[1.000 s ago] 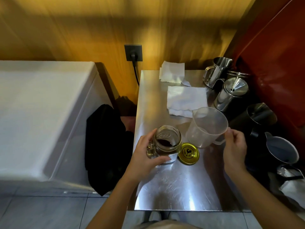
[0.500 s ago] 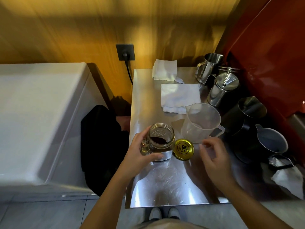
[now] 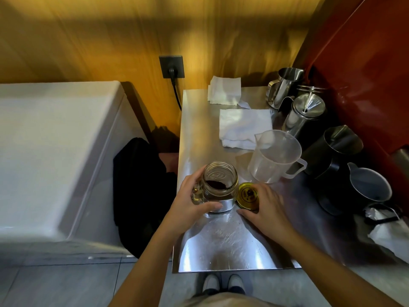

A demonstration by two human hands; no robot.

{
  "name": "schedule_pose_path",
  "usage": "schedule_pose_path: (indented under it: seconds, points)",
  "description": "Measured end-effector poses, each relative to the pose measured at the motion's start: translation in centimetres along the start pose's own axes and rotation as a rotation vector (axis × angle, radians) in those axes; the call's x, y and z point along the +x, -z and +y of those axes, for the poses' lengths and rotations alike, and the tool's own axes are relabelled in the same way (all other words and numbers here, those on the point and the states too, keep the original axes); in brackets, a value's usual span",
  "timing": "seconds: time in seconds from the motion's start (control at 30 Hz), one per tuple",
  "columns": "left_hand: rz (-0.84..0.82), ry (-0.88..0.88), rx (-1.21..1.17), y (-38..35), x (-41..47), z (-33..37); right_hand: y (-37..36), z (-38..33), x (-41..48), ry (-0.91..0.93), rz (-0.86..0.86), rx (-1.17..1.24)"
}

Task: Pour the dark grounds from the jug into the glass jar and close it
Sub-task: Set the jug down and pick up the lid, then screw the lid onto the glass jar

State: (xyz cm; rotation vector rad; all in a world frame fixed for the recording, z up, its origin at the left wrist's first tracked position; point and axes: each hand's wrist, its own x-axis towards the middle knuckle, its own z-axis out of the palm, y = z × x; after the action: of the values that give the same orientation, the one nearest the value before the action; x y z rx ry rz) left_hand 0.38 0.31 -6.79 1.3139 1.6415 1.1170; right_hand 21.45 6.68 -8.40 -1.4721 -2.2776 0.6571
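A glass jar (image 3: 219, 185) with a side handle stands open-topped on the steel table (image 3: 221, 242), dark grounds lying in its bottom. My left hand (image 3: 190, 204) is wrapped around its left side and base. The gold lid (image 3: 247, 195) lies flat on the table just right of the jar. My right hand (image 3: 267, 209) curls around the lid's right and near edge, fingertips touching it. The clear plastic jug (image 3: 275, 159) stands upright and looks empty behind the lid, handle pointing right.
Two white cloths (image 3: 243, 127) lie at the back of the table. Steel pitchers (image 3: 283, 87), a lidded steel pot (image 3: 305, 114), a dark pitcher (image 3: 332, 151) and a grey jug (image 3: 367, 187) crowd the right side. A white counter (image 3: 48, 147) is left.
My right hand let go of the plastic jug's handle and came down left to the gold lid. The left hand stayed on the jar.
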Motion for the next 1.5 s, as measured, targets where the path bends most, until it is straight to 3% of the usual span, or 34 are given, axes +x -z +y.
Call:
schedule_pose_path:
  seconds: [0.17, 0.43, 0.6, 0.8, 1.03, 1.5]
  points:
    - [0.007, -0.003, 0.003, 0.0, 0.0, -0.4, 0.3, -0.3, 0.2, -0.025, 0.028, 0.039]
    - [0.01, 0.017, 0.013, -0.3, 0.1, -0.2, 2.1, -1.1, -1.1, -0.1, 0.147, 0.519]
    - [0.008, -0.009, -0.001, -0.3, 0.0, -0.4, 4.6, -4.1, -0.8, 0.062, 0.175, 0.708]
    - [0.008, -0.016, -0.051, -0.1, -0.2, 0.2, 5.8, -7.1, 0.1, 0.34, 0.033, 0.469]
    - [-0.041, -0.039, -0.142, 0.3, -0.5, 0.7, 6.7, -8.0, 1.9, 0.403, -0.106, 0.181]
    - [-0.056, -0.061, -0.084, 0.8, 0.0, 1.1, 10.0, -10.9, 7.5, 0.732, -0.514, -0.252]
